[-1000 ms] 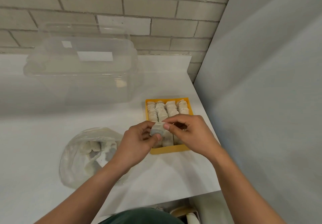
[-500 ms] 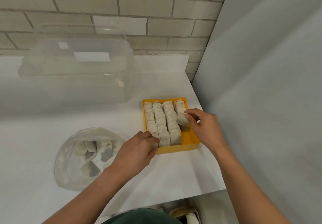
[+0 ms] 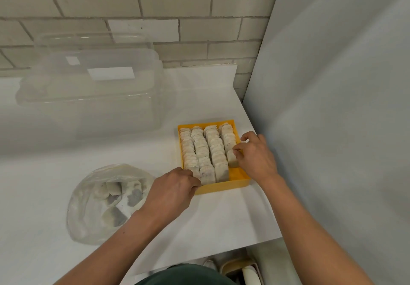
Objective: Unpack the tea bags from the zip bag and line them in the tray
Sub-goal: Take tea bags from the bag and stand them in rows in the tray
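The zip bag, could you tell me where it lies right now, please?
In the head view, the zip bag lies on the white counter at lower left, left of the yellow tray and nearer the person than the clear container.

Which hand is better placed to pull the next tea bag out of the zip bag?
Left, probably. The left hand is at the near-left corner of the tray, beside the zip bag; the right hand is across the tray, pinching a tea bag in the rightmost row.
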### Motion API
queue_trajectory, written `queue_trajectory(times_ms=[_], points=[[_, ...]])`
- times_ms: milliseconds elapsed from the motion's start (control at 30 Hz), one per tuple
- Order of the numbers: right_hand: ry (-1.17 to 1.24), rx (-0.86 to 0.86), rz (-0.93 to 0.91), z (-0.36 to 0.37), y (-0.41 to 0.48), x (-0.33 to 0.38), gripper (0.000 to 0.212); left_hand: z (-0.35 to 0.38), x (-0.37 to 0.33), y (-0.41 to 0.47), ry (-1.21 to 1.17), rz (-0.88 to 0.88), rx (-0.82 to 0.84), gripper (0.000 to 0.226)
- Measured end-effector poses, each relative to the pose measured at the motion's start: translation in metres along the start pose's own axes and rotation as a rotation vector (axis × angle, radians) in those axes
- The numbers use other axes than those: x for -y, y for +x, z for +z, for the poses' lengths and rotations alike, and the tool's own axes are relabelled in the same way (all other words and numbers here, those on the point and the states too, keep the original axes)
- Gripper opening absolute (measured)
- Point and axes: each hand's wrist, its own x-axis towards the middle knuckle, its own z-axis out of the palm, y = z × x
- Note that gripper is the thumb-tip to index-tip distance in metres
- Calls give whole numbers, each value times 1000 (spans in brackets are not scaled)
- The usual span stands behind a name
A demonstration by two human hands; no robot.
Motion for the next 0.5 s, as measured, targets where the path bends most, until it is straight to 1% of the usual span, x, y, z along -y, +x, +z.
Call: queue_trajectory(times_ms=[133,233,333,400,433,500], points=[[-24,-58,45,7,0,-1,21,0,0,-1,9,5,-4,18],[-22,-65,44,8,0,-2,21,1,1,-2,4,9,-37,12],[20,-76,30,3,-3,0,27,1,1,-4,-2,21,-52,10],[62,-102,29,-2,-7,0,23,0,1,-3,1,24,-53,11],[66,-94,26,-4,-9,0,19,0,0,-3,5,24,-51,11],[17,1,24,-5,-13,0,15,0,0,-1,14,23,-49,12]])
